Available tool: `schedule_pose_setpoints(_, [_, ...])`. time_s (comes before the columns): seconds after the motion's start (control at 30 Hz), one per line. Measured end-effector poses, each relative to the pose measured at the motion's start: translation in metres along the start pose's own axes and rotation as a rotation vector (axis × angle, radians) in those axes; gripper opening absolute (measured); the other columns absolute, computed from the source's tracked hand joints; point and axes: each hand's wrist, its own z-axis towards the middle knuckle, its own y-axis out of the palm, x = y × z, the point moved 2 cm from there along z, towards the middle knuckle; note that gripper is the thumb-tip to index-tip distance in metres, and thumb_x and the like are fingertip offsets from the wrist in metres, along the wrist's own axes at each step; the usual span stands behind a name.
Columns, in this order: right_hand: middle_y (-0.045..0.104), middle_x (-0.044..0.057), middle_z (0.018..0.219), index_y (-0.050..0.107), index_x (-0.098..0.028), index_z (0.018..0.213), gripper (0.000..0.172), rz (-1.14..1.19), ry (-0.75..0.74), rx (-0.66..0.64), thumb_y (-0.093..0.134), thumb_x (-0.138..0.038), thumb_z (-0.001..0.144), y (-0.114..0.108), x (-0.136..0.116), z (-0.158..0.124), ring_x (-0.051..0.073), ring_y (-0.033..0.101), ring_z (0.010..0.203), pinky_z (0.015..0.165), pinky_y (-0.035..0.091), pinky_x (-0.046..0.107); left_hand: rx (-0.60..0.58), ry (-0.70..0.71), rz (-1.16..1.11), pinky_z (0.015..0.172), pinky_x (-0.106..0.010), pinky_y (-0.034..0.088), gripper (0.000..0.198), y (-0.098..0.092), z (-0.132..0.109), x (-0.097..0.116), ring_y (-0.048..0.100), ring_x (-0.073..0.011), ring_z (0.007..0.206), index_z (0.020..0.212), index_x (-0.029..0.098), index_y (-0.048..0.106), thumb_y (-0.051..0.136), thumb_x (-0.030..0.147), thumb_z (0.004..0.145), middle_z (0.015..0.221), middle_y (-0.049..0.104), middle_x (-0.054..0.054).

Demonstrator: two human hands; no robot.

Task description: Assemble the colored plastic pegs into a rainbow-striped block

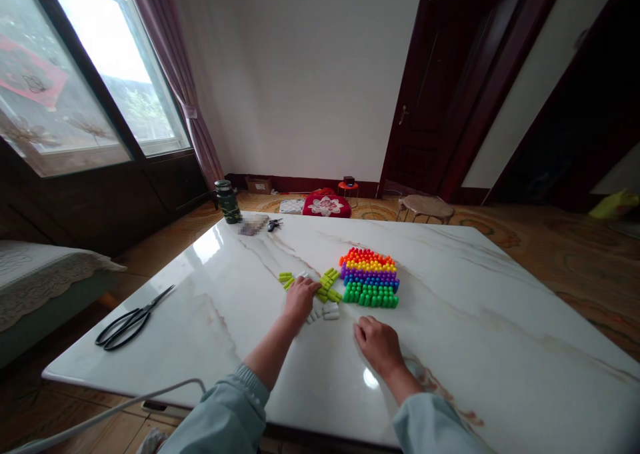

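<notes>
My left hand [300, 297] reaches over a loose spread of small lime-green pieces [329, 282] and white pieces [331, 313]. Its fingers are bent down among them, and what lies under the fingertips is hidden. Right of the spread stands a tight block of small round-topped pegs in colour rows: red pegs [367, 255] and orange at the back, then yellow, purple and blue pegs [373, 283], with green pegs [371, 295] in front. My right hand [377, 344] rests on the table just before the green row, fingers curled closed, apart from the pegs.
Black-handled scissors [133, 322] lie on the left of the marble-patterned table [480, 307]. At the far left corner stand a camouflage flask [228, 204], a blurred item and keys [274, 225]. A white cable [135, 401] crosses the near left edge. Behind is a stool [426, 206].
</notes>
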Motion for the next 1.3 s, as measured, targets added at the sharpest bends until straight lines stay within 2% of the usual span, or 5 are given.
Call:
schedule_pose_setpoints(0.27, [0.064,0.000,0.071,0.059,-0.021,0.070,0.023,-0.001,0.001,-0.007,0.047,-0.025,0.089,-0.001,0.000,-0.001,0.012,0.057,0.061,0.056,0.024,0.028,0.237,-0.058,-0.118,0.092,-0.036,0.041,0.028,-0.002,-0.031,0.012,0.052,-0.0217,0.104,0.109,0.023,0.062,0.045,0.016,0.087,0.111,0.060,-0.006])
schedule_pose_setpoints(0.57, [0.063,0.000,0.070,0.059,-0.020,0.070,0.022,0.006,0.002,0.002,0.047,-0.023,0.088,0.000,0.000,0.000,0.011,0.057,0.061,0.056,0.024,0.027,0.044,-0.126,0.010,0.096,-0.043,0.038,0.055,0.016,-0.022,0.021,0.041,-0.0291,0.119,0.119,0.027,0.061,0.050,0.004,0.070,0.131,0.053,-0.006])
schedule_pose_setpoints(0.93, [0.064,0.001,0.072,0.059,-0.020,0.071,0.026,0.031,0.018,-0.025,0.044,-0.026,0.090,-0.001,0.000,0.000,0.011,0.057,0.062,0.056,0.027,0.025,0.443,0.069,-0.389,0.088,-0.036,0.047,0.020,0.006,-0.029,0.023,0.055,-0.0200,0.100,0.099,0.020,0.064,0.047,0.016,0.089,0.105,0.061,-0.008])
schedule_pose_setpoints(1.2, [0.066,0.007,0.092,0.050,-0.016,0.117,0.037,0.254,-0.115,0.015,0.040,-0.042,0.093,-0.011,0.000,-0.003,0.016,0.063,0.077,0.065,0.041,0.024,0.011,0.076,-0.762,0.076,-0.027,0.052,0.018,0.025,-0.069,0.068,0.063,-0.0149,0.082,0.099,0.020,0.063,0.050,0.019,0.087,0.092,0.068,-0.004])
schedule_pose_setpoints(1.3, [0.064,0.006,0.096,0.052,-0.018,0.111,0.027,0.299,-0.162,0.012,0.039,-0.035,0.094,-0.010,-0.001,-0.003,0.016,0.063,0.082,0.069,0.043,0.024,-0.048,0.099,-0.750,0.081,-0.029,0.050,0.021,0.023,-0.069,0.073,0.063,-0.0157,0.085,0.101,0.020,0.064,0.049,0.016,0.086,0.094,0.069,-0.003])
